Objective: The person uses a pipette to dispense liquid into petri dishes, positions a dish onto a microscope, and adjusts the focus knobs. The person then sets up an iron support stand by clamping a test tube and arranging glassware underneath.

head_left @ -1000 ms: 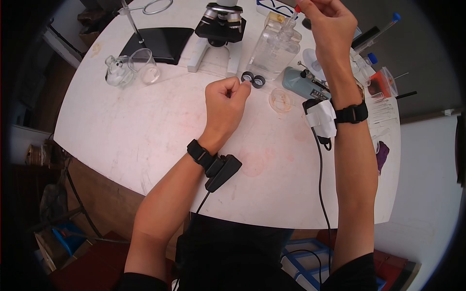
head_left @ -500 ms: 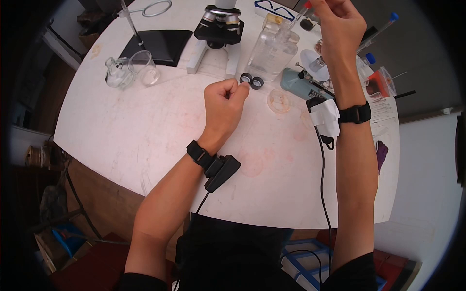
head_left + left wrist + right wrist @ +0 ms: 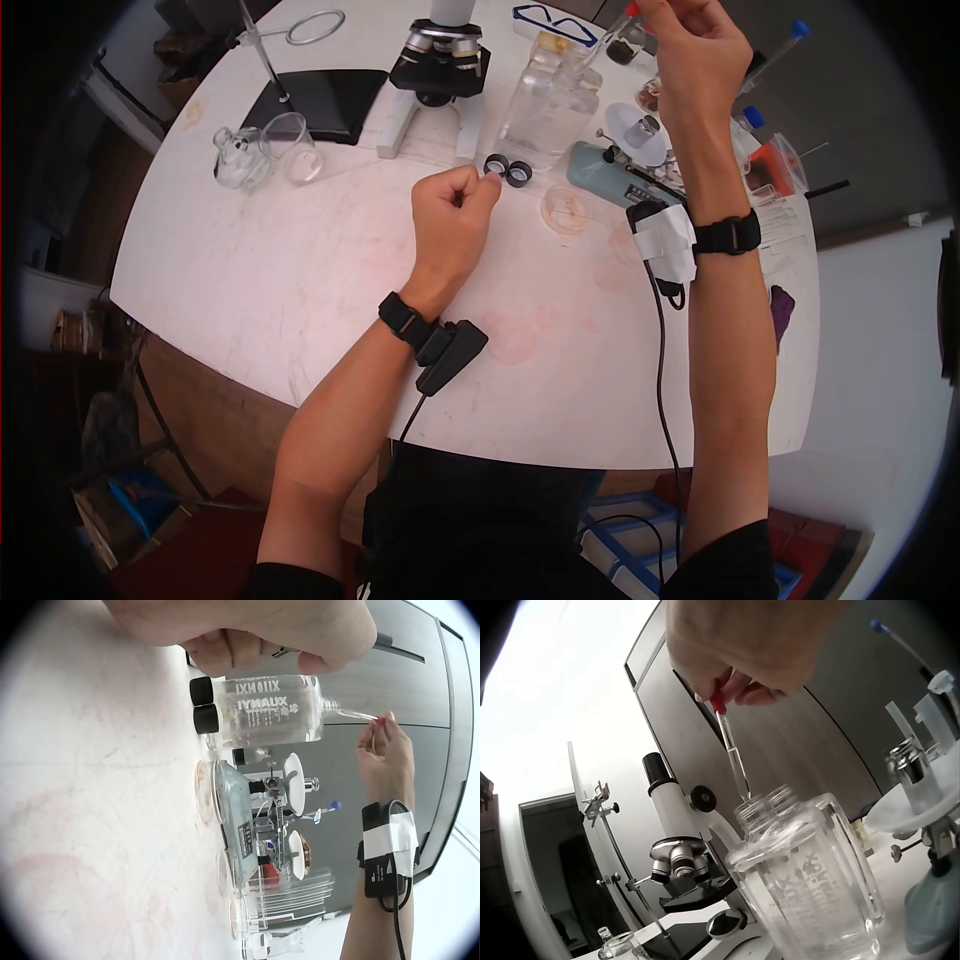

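Note:
My right hand [image 3: 690,50] is raised over the far side of the table and pinches the red bulb of a glass dropper [image 3: 731,746]. The dropper's tip points down at the mouth of a clear glass bottle [image 3: 810,892]; whether it is inside I cannot tell. Two such bottles [image 3: 545,95] stand side by side beside the microscope. My left hand [image 3: 450,215] rests on the white table [image 3: 300,280] as a fist, with its knuckles next to two black caps [image 3: 507,168]. Nothing shows in that fist.
A microscope [image 3: 435,65], a black pad [image 3: 325,100] and a ring stand [image 3: 300,25] stand at the back. A beaker [image 3: 290,140] and a small flask [image 3: 235,155] sit at the left. At the right are a petri dish [image 3: 565,210], a balance scale [image 3: 610,165] and test tubes [image 3: 775,55].
My right hand with the dropper has shifted slightly right and up over the bottles. The left fist has stayed by the black caps.

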A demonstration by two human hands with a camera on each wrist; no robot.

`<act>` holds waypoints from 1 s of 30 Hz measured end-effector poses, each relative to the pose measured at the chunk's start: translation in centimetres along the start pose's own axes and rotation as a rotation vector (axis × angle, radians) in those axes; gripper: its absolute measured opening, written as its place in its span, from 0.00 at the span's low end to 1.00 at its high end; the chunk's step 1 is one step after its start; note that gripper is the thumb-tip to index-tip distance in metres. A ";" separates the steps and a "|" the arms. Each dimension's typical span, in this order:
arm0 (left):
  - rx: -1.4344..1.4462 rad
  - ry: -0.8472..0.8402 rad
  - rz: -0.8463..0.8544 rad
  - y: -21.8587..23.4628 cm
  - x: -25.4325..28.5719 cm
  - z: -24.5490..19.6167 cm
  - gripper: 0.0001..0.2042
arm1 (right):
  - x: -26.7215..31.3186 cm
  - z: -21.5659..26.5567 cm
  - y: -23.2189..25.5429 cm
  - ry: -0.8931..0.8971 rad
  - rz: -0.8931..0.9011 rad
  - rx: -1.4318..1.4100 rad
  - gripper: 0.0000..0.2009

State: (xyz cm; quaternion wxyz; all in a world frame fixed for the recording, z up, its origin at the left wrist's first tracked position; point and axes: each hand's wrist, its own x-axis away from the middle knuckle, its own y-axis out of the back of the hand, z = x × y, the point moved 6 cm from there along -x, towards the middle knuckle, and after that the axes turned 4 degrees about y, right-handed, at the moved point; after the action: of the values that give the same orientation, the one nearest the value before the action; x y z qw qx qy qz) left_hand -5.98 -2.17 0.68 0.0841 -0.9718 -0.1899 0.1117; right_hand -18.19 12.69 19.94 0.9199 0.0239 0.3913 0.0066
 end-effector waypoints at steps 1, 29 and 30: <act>0.001 0.000 0.000 0.0 0.0 0.0 0.21 | 0.0 0.1 0.0 0.001 -0.001 0.001 0.04; 0.096 0.121 0.012 -0.6 0.4 -0.5 0.22 | 3.6 5.5 22.8 0.164 -0.507 0.087 0.12; 0.090 0.124 0.018 -0.6 0.5 -0.3 0.22 | 4.0 5.3 23.8 0.160 -0.515 0.089 0.12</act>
State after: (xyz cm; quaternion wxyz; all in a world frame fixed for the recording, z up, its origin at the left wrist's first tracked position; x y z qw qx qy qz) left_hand -5.64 -1.51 1.03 0.1384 -0.9737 -0.1704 0.0605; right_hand -11.45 36.38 21.95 0.8555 -0.0367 0.4559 -0.2427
